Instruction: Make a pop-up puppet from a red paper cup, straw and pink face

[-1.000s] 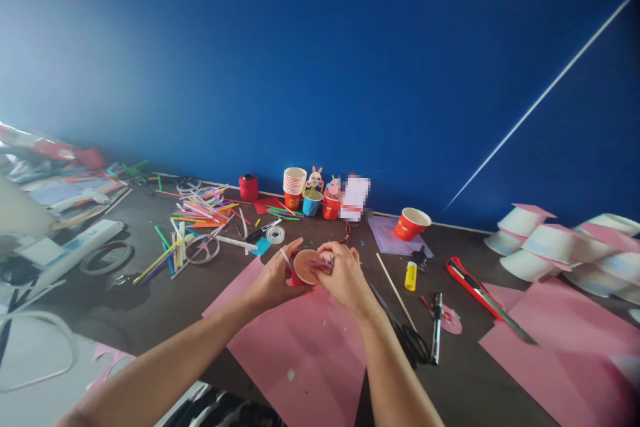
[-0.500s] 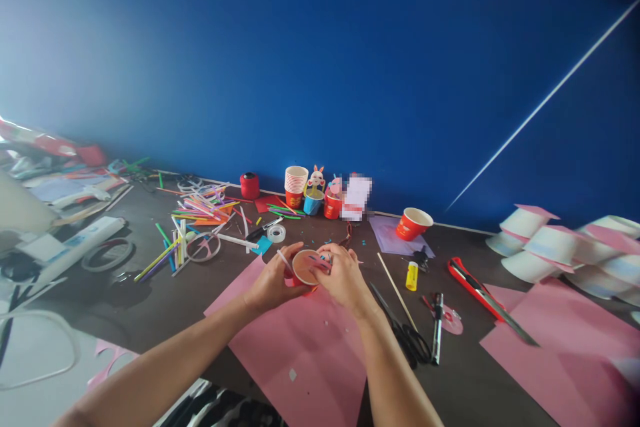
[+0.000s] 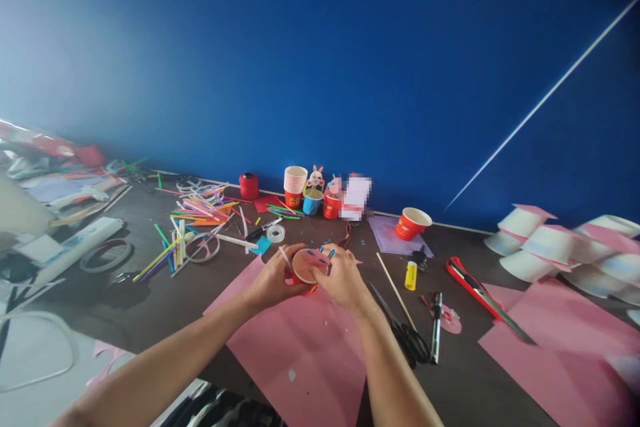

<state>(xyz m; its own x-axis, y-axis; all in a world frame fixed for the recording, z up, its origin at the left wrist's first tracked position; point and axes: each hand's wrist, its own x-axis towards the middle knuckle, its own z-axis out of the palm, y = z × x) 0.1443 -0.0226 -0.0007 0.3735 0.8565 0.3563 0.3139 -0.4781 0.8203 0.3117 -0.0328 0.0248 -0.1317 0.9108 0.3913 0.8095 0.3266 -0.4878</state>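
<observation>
A red paper cup (image 3: 300,273), its mouth facing me, is held over a pink paper sheet (image 3: 310,347). My left hand (image 3: 274,280) is closed around the cup's left side, and a thin white strip (image 3: 284,257) stands up beside those fingers. At the far rim is a pink paper cut-out (image 3: 317,257) with dark and blue marks. My right hand (image 3: 345,279) pinches this piece against the cup's right side, thumb inside the mouth and fingers behind. The fingers hide part of the cut-out and the cup's outer wall.
Scissors (image 3: 407,340), a wooden stick (image 3: 395,287), a glue stick (image 3: 411,276) and a red utility knife (image 3: 475,290) lie to the right. Colored straws (image 3: 205,203) and tape rolls are on the left. Stacked cups (image 3: 295,185) and decorated cups stand along the blue wall.
The pink cut-out has turned and shifted from inside the cup's mouth up to its far rim, and its blue parts now show above. My right thumb has moved into the mouth.
</observation>
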